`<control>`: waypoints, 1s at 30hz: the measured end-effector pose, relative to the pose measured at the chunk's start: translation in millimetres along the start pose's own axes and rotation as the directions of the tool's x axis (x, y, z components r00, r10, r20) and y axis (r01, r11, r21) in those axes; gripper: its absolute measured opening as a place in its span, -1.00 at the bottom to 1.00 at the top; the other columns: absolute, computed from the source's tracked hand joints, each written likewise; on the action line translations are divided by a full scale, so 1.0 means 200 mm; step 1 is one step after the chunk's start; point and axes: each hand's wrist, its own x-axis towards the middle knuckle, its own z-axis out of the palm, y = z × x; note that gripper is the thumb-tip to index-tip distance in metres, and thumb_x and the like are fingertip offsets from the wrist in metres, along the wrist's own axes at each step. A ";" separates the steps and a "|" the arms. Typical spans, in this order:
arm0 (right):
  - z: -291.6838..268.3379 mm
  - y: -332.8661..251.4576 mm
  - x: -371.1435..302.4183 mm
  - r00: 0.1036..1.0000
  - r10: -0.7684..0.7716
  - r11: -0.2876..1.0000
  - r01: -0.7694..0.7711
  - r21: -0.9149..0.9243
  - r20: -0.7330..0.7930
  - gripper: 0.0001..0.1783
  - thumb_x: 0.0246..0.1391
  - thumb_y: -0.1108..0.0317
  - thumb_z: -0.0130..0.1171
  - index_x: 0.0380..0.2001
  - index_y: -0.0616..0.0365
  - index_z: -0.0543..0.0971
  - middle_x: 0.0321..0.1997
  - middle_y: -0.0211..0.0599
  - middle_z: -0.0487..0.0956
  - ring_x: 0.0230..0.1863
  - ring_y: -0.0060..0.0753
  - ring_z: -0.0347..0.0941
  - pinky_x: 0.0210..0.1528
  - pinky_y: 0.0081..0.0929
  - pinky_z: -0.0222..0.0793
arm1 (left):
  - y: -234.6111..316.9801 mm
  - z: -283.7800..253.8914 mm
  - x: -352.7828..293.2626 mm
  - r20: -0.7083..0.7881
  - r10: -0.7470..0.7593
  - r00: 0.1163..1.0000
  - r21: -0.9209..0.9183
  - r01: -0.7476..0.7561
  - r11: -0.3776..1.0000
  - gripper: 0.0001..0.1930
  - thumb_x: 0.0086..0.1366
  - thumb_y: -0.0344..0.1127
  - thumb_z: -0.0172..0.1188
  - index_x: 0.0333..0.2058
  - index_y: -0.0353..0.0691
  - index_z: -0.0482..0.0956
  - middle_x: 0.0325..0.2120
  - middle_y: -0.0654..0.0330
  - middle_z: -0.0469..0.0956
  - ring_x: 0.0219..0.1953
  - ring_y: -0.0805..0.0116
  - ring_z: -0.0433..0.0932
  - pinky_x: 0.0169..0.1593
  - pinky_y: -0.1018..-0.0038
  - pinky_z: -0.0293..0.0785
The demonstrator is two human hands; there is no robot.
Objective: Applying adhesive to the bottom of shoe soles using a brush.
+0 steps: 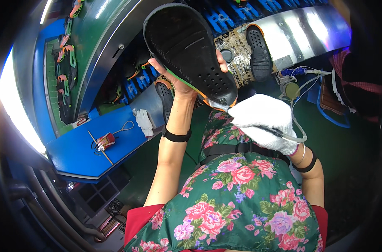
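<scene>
A large black shoe sole (180,46) with a green and orange rim and small holes at one end is tilted up in front of me. My bare left hand (183,86) grips it from beneath, thumb and fingers at its two edges. At the sole's near end, my white-gloved right hand (262,122) is closed around a slim tool with a thin hose (299,136) running from it. The tool's pale tip (223,105) touches the rim there; a wet-looking sheen shows beside it. The gloved fingers hide most of the tool.
Another sole (258,52) lies on a tape-covered stand (237,50), and one more (165,98) sits beyond my left forearm. A blue table (77,153) holds a red container (106,142), a stick and a white glove (143,122). Curved metal guards (300,33) border a line of blue racks. Tubing hangs at the right.
</scene>
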 end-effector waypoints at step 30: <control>-0.03 0.13 0.01 0.922 -0.211 0.977 0.188 0.103 0.326 -0.71 -0.09 0.50 0.39 -0.20 0.05 0.72 -0.12 -0.29 0.73 -0.13 -0.20 0.68 -0.10 -0.32 0.61 | -0.07 -0.12 0.07 0.141 -0.559 0.817 0.059 0.556 0.829 0.21 0.13 0.75 -0.34 0.30 -0.35 0.32 -0.13 -0.27 0.62 -0.25 -0.08 0.73 -0.19 0.11 0.75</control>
